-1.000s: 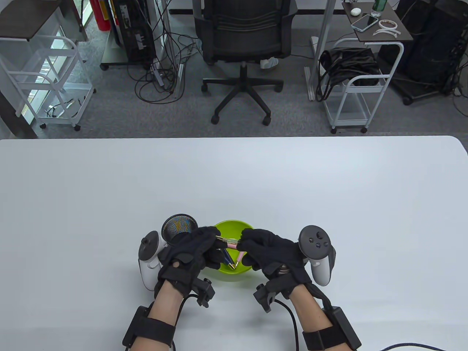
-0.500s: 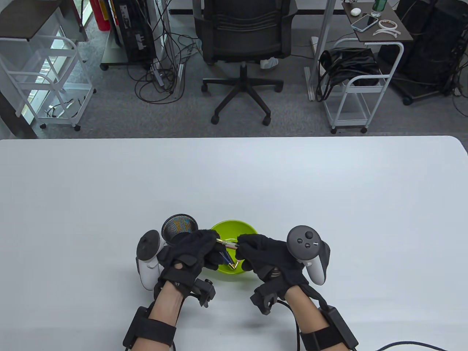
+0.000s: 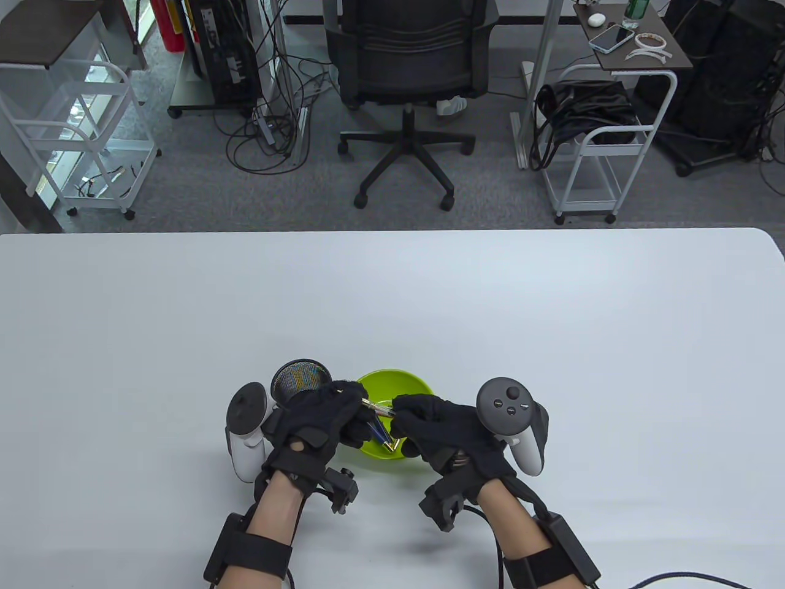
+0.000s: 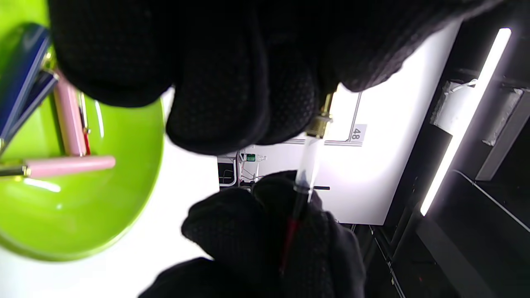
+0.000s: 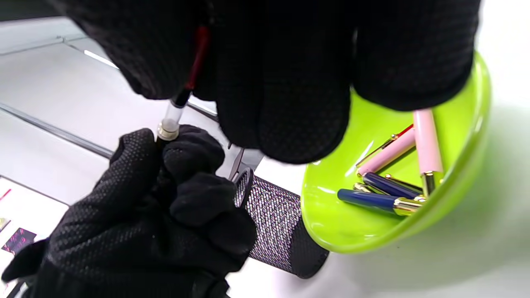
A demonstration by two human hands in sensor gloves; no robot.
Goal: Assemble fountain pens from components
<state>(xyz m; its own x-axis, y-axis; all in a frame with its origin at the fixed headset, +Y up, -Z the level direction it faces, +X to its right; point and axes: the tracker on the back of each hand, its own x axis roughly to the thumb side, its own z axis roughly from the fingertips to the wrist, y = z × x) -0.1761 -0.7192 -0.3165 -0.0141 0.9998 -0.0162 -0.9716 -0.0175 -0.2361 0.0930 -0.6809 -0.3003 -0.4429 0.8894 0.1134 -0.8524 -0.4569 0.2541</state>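
Table view, left to right: mesh pen cup [image 3: 300, 381], my left hand [image 3: 320, 418] pinching the gold nib end of a clear ink converter [image 3: 378, 409] over the green bowl [image 3: 398, 384] of pen parts, my right hand [image 3: 443, 428] gripping its other end.

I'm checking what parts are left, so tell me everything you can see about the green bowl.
The green bowl is a glossy lime-green, plastic-looking round dish standing upright on the white table, beside the black mesh cup. It holds loose pen parts: pink barrels and navy barrels with gold trim. Both gloved hands work just above it, the left hand and right hand covering its near side.
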